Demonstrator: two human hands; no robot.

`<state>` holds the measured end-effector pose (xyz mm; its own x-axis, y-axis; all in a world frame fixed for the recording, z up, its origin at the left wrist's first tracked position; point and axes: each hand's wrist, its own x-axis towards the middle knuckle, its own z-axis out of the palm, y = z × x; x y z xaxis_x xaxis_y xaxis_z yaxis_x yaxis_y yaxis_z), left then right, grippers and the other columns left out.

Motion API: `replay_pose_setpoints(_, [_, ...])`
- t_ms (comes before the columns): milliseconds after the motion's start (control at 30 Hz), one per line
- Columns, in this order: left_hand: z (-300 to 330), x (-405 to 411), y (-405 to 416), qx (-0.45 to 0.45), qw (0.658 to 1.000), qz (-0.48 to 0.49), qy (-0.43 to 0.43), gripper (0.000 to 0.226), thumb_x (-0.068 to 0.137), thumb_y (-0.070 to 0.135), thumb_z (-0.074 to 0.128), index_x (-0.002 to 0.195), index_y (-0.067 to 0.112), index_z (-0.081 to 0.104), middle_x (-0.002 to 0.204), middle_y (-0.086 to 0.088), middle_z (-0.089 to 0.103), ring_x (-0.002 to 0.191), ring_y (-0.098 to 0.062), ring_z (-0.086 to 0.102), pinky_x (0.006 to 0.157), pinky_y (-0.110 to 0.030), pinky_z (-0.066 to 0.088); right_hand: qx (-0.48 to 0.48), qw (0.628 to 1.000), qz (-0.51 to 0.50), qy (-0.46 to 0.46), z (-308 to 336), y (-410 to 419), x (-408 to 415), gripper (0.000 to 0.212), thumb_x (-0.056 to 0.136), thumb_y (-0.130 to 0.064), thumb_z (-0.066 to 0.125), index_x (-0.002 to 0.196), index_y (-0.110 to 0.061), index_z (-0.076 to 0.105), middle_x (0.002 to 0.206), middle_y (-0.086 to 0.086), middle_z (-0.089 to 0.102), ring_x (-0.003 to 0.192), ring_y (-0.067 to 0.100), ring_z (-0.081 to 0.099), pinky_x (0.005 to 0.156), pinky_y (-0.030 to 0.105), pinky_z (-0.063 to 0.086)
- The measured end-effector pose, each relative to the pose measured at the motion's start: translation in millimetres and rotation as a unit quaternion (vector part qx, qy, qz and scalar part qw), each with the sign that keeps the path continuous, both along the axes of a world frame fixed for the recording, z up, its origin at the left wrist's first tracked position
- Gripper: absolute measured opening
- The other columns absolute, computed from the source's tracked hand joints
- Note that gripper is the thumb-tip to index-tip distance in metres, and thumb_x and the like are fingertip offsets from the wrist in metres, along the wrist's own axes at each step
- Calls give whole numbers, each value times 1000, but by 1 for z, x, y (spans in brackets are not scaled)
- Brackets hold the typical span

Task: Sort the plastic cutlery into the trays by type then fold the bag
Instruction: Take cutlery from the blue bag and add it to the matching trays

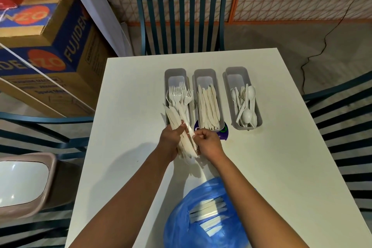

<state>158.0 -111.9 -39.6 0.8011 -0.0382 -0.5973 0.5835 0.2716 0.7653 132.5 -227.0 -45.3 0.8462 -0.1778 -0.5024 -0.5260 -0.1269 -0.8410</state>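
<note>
Three grey trays stand side by side on the white table (130, 106): the left tray (175, 71) holds forks, the middle tray (204, 72) holds knives, the right tray (236, 70) holds spoons. My left hand (171, 137) grips a bundle of white knives and forks (181, 119) in front of the left tray. My right hand (207, 143) pinches the handle of one piece in that bundle. A blue plastic bag (201, 197) lies near the table's front edge, with several white pieces showing through it.
A purple label or lid (223, 134) peeks out under the middle tray. Dark teal chairs (181, 24) stand at the far, left and right sides. Cardboard boxes (52, 50) are stacked at the left, and a beige bin (28, 183) sits lower left.
</note>
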Motion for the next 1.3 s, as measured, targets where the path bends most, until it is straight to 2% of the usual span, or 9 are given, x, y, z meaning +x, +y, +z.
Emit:
replay_pose_setpoints(167, [-1,0,3,-29,999,35,16,9,92,1,52,90,8,58,70,-3,67,72,-22,61,65,-31,53,45,998,-43,32,3,-11,2,9,90,0,53,94,-7,56,71,3,54,42,11,57,40,20,50])
replay_pose_setpoints(400, [-4,-2,3,-50,998,36,16,10,94,-2,46,97,6,52,83,-9,59,70,-19,59,68,-31,48,-150,984,-94,27,5,-40,26,8,83,-4,52,85,-9,59,74,1,57,75,21,54,60,23,40])
replay_pose_setpoints(533, [-4,-3,4,-48,998,27,26,9,94,-1,46,100,5,51,83,-8,59,73,-21,58,69,-31,48,-188,978,-88,30,12,-44,47,23,87,-12,54,109,-9,61,105,8,65,95,26,61,74,26,42])
replay_pose_setpoints(633, [-3,-3,4,-51,998,28,28,10,93,-2,48,93,6,54,81,-8,60,74,-20,59,70,-31,49,-176,981,-71,-37,13,-43,54,45,88,-21,60,131,-9,50,130,11,54,117,27,54,90,30,42])
replay_pose_setpoints(700, [-3,-2,5,-53,998,35,28,16,94,-5,45,89,7,54,80,-9,60,73,-20,60,71,-31,49,-154,984,-63,-55,13,-38,49,38,89,-19,59,125,-9,54,124,10,57,106,24,57,83,26,41])
replay_pose_setpoints(833, [-3,-2,5,-55,998,29,23,19,94,-5,42,87,8,54,78,-7,58,62,-13,64,61,-26,52,-70,996,47,-35,11,-21,25,10,89,-13,57,91,-9,66,82,0,63,72,9,54,60,10,42])
replay_pose_setpoints(933, [-2,-1,3,-57,997,36,28,20,95,-4,41,87,9,53,79,-7,57,74,-17,61,59,-25,54,-3,992,124,0,3,-6,6,12,85,-16,66,75,-15,60,64,-4,54,57,10,50,54,17,42])
replay_pose_setpoints(1133, [1,-6,-2,-46,998,37,37,13,96,-2,42,103,3,52,83,-7,59,83,-20,60,77,-32,50,8,995,100,14,-5,2,-4,11,85,-5,62,78,-14,61,61,-3,48,53,6,43,51,13,36])
replay_pose_setpoints(1300, [4,-7,-2,-40,998,22,44,16,97,0,41,93,1,57,87,-9,61,87,-22,60,89,-38,44,-31,993,116,7,-1,2,-3,21,89,-4,50,74,-17,57,69,0,51,58,7,43,52,14,36])
